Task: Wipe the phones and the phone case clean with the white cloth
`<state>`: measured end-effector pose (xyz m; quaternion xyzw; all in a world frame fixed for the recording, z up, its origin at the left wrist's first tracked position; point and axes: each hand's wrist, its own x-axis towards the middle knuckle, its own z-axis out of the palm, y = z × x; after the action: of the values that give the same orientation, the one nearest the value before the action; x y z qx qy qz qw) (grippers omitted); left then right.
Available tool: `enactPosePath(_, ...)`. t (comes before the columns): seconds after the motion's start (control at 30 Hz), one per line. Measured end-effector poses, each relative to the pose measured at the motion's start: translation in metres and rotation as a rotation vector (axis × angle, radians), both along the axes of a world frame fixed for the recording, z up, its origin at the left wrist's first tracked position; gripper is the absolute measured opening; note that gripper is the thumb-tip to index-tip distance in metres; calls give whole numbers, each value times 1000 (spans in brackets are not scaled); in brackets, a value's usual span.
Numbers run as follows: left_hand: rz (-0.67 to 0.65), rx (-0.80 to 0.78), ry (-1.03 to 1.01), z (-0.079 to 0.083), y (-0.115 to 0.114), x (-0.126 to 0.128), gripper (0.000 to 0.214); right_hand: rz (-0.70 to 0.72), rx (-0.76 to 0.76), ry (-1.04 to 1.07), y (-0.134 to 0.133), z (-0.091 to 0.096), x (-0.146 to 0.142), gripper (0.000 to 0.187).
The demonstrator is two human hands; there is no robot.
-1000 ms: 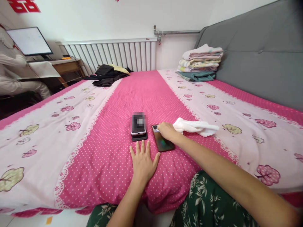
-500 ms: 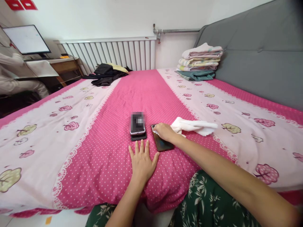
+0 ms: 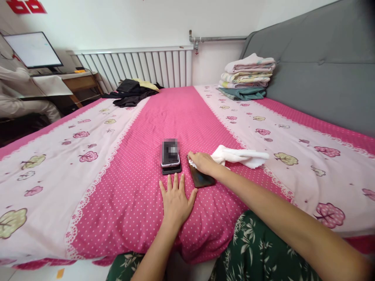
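Observation:
My left hand (image 3: 175, 199) lies flat on the pink bedspread (image 3: 131, 210), fingers spread, its tips just short of a stack of phones (image 3: 170, 159). Part of that stack is blurred out. To its right a dark phone (image 3: 202, 178) rests on the bed with its glossy side up. Over the upper end of this phone is my right hand (image 3: 202, 162), closed on a white cloth (image 3: 240, 155). A bit of the cloth shows under the fingertips at the phone's top left edge, and the rest trails to the right across the bed.
Folded bedding (image 3: 247, 76) is piled by the grey headboard (image 3: 316, 70). Dark clothes (image 3: 131, 91) lie at the far left of the bed, before a white radiator (image 3: 131, 64). At left a person (image 3: 23, 89) sits at a desk with a monitor (image 3: 33, 48).
My right hand has shifted very slightly left at the phone's top edge, cloth still in it. My left hand and the phones have stayed in place.

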<state>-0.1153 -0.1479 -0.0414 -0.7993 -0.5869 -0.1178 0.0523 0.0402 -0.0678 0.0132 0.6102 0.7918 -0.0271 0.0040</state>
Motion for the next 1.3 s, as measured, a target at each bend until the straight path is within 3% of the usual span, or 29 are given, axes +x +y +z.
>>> enactPosePath(0.3,-9,10,-3,-3,1,-1,68,-69,-40,-24,-4,10,2,33)
enactPosePath(1.3,-17,15,-9,-3,1,-2,68,-10,26,65,0,-5,6,23)
